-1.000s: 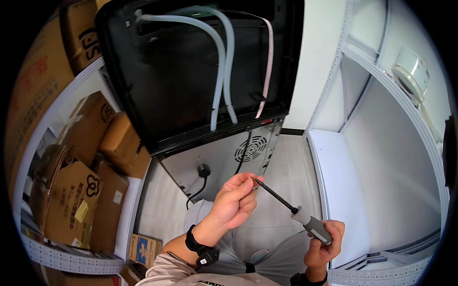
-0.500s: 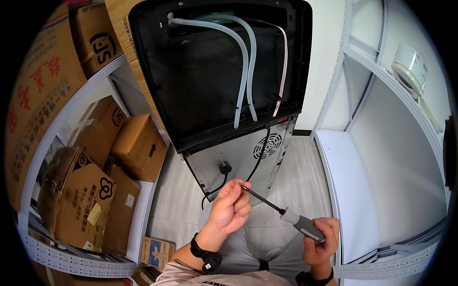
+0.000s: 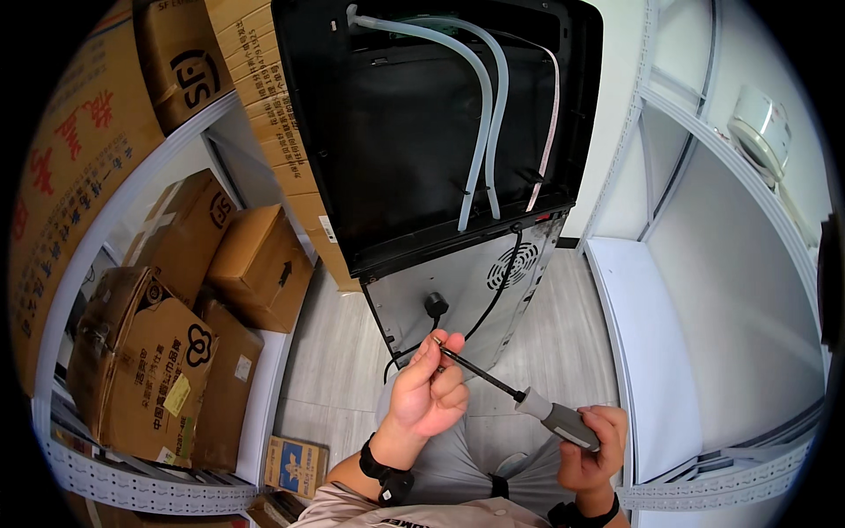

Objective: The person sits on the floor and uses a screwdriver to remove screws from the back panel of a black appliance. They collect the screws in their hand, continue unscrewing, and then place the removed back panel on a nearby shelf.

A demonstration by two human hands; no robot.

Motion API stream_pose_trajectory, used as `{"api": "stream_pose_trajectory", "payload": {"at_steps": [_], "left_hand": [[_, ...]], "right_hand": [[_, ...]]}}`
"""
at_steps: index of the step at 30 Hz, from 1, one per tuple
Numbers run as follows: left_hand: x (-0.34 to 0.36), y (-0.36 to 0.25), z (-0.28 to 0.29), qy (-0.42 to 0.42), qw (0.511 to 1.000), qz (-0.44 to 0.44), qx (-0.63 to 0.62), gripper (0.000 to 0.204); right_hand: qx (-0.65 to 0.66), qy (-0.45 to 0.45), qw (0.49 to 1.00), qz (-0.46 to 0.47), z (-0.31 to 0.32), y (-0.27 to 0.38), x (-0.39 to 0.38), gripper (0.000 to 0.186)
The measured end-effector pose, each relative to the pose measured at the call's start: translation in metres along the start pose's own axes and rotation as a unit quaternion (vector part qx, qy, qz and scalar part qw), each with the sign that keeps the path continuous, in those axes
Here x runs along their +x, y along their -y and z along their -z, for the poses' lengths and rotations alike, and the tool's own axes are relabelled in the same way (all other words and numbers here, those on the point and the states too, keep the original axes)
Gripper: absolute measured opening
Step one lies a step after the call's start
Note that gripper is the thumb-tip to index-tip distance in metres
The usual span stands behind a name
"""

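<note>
Cardboard boxes [image 3: 163, 370] pack the left shelf [image 3: 272, 387], short of its right edge, and now the left hand [image 3: 427, 392], thumb and forefinger pinched together at the tip of the screwdriver [image 3: 532, 404]; whether they grasp a small piece too, I can't tell! Beyond stands the appliance [image 3: 414, 150], pale hoses [image 3: 483, 132] down its black back. Down slants the screwdriver to the right hand [image 3: 595, 449], fingers wrapped round its handle, left of the right shelf's [image 3: 638, 326] left edge.
</note>
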State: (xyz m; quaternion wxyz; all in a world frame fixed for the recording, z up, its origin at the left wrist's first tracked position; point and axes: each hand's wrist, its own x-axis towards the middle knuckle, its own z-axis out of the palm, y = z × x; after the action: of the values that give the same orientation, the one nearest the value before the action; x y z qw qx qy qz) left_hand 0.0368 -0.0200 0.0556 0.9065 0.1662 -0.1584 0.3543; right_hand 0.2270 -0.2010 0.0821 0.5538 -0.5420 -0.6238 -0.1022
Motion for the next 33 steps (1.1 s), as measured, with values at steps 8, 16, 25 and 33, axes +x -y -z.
{"api": "stream_pose_trajectory", "payload": {"at_steps": [8,16,25,33], "left_hand": [[0.002,0.011,-0.003,0.019,0.998,-0.001,-0.062,0.033],[0.012,0.021,-0.005,0.019,0.997,-0.001,-0.081,0.034],[0.02,0.008,-0.01,-0.006,0.996,-0.08,-0.045,0.034],[0.026,-0.03,-0.025,-0.062,0.989,-0.138,-0.008,0.034]], "right_hand": [[0.014,-0.015,0.999,-0.033,-0.007,0.002,-0.005,0.037],[0.048,-0.015,0.996,-0.076,-0.007,-0.003,-0.01,0.037],[0.054,0.101,0.993,-0.02,-0.015,0.003,0.016,0.046],[-0.015,0.146,0.981,0.129,-0.048,0.037,0.058,0.047]]}}
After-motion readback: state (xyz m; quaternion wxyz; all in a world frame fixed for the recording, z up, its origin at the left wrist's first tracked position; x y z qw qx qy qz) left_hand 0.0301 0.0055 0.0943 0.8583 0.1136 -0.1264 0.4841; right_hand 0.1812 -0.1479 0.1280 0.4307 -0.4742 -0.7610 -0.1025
